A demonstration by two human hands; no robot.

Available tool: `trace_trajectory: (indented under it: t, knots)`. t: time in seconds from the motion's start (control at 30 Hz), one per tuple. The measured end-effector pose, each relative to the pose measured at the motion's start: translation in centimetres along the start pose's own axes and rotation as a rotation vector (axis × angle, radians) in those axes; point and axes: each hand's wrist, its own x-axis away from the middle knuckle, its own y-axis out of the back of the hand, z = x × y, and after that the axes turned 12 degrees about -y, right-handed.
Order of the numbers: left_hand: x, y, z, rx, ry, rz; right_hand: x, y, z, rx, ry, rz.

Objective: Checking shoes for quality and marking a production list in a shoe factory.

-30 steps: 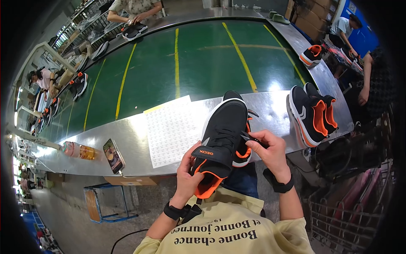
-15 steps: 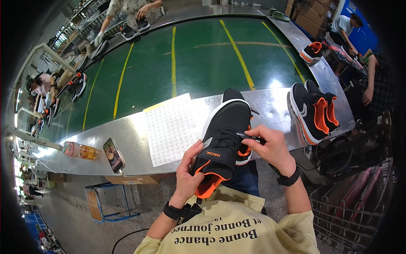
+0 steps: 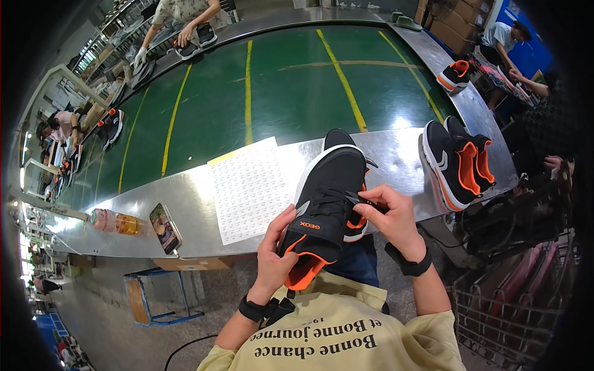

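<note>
A black sneaker [image 3: 337, 176] with orange lining and a white sole edge is tilted in front of me, its toe pointing away. My left hand [image 3: 275, 247] is closed around its heel end, thumb by the orange collar. My right hand [image 3: 393, 216] pinches a thin dark pointed tool [image 3: 365, 201], with the tip at the side of the laces. The tool's exact kind is hidden by the fingers. Behind the held shoe, a second black sneaker [image 3: 338, 137] shows only in part, its toe above and orange lining at the right.
A pair of black-orange sneakers [image 3: 455, 164] stands right on the metal bench, another shoe [image 3: 453, 77] beyond. A sheet of small labels [image 3: 247, 191], a phone [image 3: 166, 229] and a bottle [image 3: 114, 221] lie left. A green conveyor belt [image 3: 297, 80] runs across; co-workers handle shoes beyond it.
The belt's yellow lines have shifted left, with the shoe at far left. My right hand has shifted slightly left and its wrist lower; the shoe stays put. Co-workers' arms have moved.
</note>
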Motion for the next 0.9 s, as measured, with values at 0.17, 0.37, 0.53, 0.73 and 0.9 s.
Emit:
trace_trajectory:
  t: [0.17, 0.37, 0.53, 0.73, 0.9]
  knots:
    - [-0.1, -0.2, -0.5, -0.072, -0.061, 0.044, 0.0, 0.4, 0.9, 0.281, 0.089, -0.034]
    - [-0.2, -0.4, -0.6, -0.028, -0.006, 0.013, -0.3, 0.1, -0.3, -0.286, -0.211, 0.090]
    - [0.0, 0.0, -0.2, -0.054, -0.027, 0.019, 0.2, 0.5, 0.2, -0.160, -0.087, -0.007]
    - [-0.2, -0.1, -0.4, -0.026, -0.019, 0.012, 0.4, 0.9, 0.4, 0.171, 0.055, -0.043]
    - [-0.4, -0.2, -0.9, -0.116, -0.075, 0.062, 0.2, 1.2, 0.9, 0.219, 0.050, -0.016]
